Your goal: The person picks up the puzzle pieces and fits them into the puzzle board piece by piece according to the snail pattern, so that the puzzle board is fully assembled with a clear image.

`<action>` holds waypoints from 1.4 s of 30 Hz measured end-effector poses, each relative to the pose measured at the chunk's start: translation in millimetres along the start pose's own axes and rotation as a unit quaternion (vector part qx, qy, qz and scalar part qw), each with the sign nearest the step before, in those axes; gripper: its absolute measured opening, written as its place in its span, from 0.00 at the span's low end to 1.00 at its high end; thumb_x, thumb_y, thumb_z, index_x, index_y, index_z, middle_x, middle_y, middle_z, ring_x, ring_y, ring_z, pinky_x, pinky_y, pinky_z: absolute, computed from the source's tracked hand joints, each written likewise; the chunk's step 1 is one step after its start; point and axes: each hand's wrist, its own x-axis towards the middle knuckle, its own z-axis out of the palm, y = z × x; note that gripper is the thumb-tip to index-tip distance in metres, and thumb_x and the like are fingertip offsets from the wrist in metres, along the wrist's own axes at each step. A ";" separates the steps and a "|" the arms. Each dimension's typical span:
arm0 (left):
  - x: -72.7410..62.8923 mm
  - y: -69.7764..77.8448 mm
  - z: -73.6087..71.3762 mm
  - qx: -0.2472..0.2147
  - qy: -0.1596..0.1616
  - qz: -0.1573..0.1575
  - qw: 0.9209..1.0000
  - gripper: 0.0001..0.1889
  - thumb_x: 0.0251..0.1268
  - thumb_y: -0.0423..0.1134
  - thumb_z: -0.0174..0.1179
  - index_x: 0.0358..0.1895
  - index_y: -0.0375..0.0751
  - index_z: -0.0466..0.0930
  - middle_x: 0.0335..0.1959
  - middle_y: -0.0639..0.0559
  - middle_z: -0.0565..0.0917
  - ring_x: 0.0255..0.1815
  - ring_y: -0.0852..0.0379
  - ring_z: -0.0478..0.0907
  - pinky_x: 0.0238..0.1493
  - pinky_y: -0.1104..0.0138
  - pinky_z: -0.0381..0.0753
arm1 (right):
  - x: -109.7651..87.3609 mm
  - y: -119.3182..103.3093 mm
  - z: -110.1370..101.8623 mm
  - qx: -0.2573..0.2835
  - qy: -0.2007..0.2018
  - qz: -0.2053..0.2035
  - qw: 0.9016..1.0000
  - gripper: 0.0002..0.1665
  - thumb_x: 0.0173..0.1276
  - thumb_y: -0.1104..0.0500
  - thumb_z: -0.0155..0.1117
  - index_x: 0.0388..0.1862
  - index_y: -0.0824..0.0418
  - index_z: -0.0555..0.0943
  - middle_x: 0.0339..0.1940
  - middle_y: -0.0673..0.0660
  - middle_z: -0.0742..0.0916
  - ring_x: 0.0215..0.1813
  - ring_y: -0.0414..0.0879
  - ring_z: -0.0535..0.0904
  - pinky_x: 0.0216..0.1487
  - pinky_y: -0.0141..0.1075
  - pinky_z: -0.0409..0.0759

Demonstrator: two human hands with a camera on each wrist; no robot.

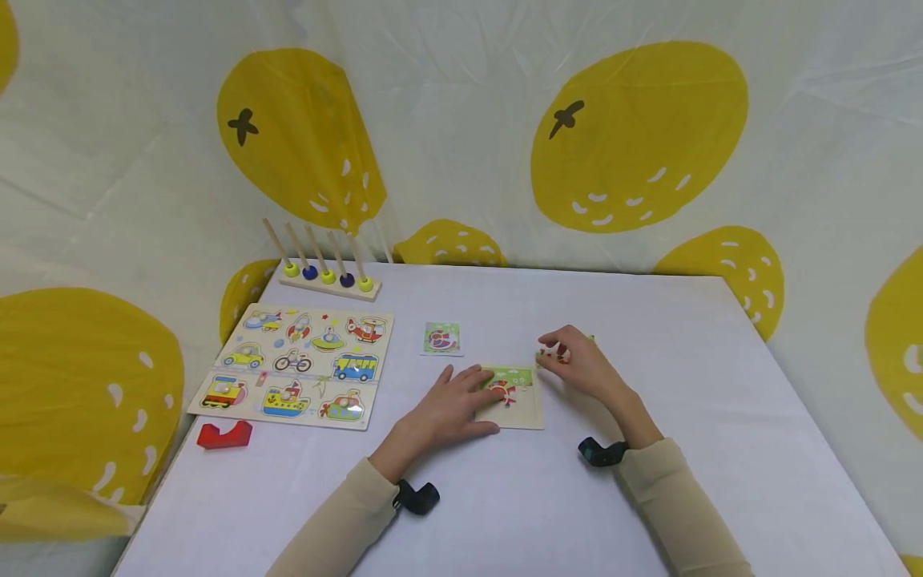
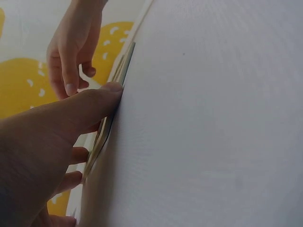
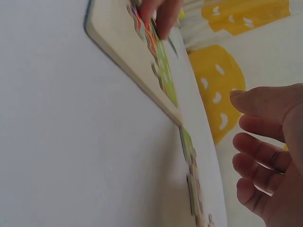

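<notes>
On the board [image 1: 530,413] lies the left hand [image 1: 454,406], near loose pieces [image 3: 186,144] the right hand [image 1: 582,367], each grip released.

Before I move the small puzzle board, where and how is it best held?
Probably pinch the small puzzle board at its bare near-right corner, coming from the right: it lies flat, and the left hand covers its left part.

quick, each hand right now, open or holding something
Left hand: open, resting on the board.
Right hand: open, fingers loosely curved near the loose pieces, nothing visible in its grasp.
</notes>
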 end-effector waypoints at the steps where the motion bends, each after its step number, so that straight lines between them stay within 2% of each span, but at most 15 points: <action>1: -0.2 0.0 0.0 0.000 0.001 0.001 1.000 0.30 0.68 0.66 0.55 0.70 0.62 0.73 0.77 0.52 0.66 0.81 0.48 0.58 0.77 0.38 0.57 | 0.5 2.0 -2.0 -0.004 0.002 0.007 1.000 0.21 0.65 0.57 0.71 0.55 0.65 0.82 0.47 0.61 0.85 0.45 0.52 0.79 0.40 0.37 0.77; 13: 0.5 1.0 5.1 -0.015 0.005 0.002 1.000 0.30 0.68 0.65 0.56 0.70 0.59 0.74 0.78 0.50 0.65 0.81 0.48 0.58 0.81 0.52 0.57 | 4.6 30.5 -17.7 -0.013 -0.010 0.089 0.996 0.25 0.70 0.52 0.66 0.60 0.65 0.80 0.55 0.63 0.82 0.53 0.56 0.78 0.51 0.47 0.80; 23: 0.9 0.8 6.0 -0.010 0.016 0.005 1.000 0.30 0.67 0.65 0.57 0.69 0.60 0.74 0.76 0.51 0.67 0.80 0.47 0.60 0.80 0.52 0.60 | 3.0 53.4 -22.5 -0.019 -0.021 0.132 0.991 0.25 0.70 0.53 0.65 0.61 0.67 0.78 0.58 0.66 0.78 0.56 0.59 0.75 0.56 0.52 0.80; 29: 2.2 -0.6 7.3 -0.005 0.024 0.009 1.000 0.29 0.66 0.65 0.57 0.68 0.60 0.75 0.76 0.51 0.68 0.79 0.47 0.61 0.79 0.53 0.61 | 1.3 63.4 -25.9 -0.021 -0.019 0.142 0.989 0.25 0.70 0.55 0.66 0.61 0.67 0.78 0.59 0.68 0.77 0.55 0.60 0.74 0.53 0.51 0.80; 35: 2.7 -1.4 8.0 -0.002 0.029 0.011 1.000 0.29 0.66 0.65 0.58 0.66 0.60 0.77 0.75 0.51 0.69 0.79 0.48 0.61 0.79 0.54 0.61 | -0.7 72.6 -30.1 -0.022 -0.020 0.149 0.988 0.25 0.71 0.56 0.62 0.62 0.68 0.77 0.59 0.68 0.76 0.53 0.59 0.74 0.51 0.49 0.77; 42: 2.9 -2.4 8.4 -0.005 0.030 0.011 0.999 0.29 0.66 0.66 0.58 0.67 0.60 0.76 0.75 0.51 0.69 0.79 0.48 0.61 0.79 0.54 0.61 | -0.1 81.5 -32.7 -0.043 -0.025 0.135 0.990 0.24 0.71 0.58 0.63 0.62 0.70 0.78 0.54 0.70 0.77 0.48 0.58 0.76 0.49 0.48 0.77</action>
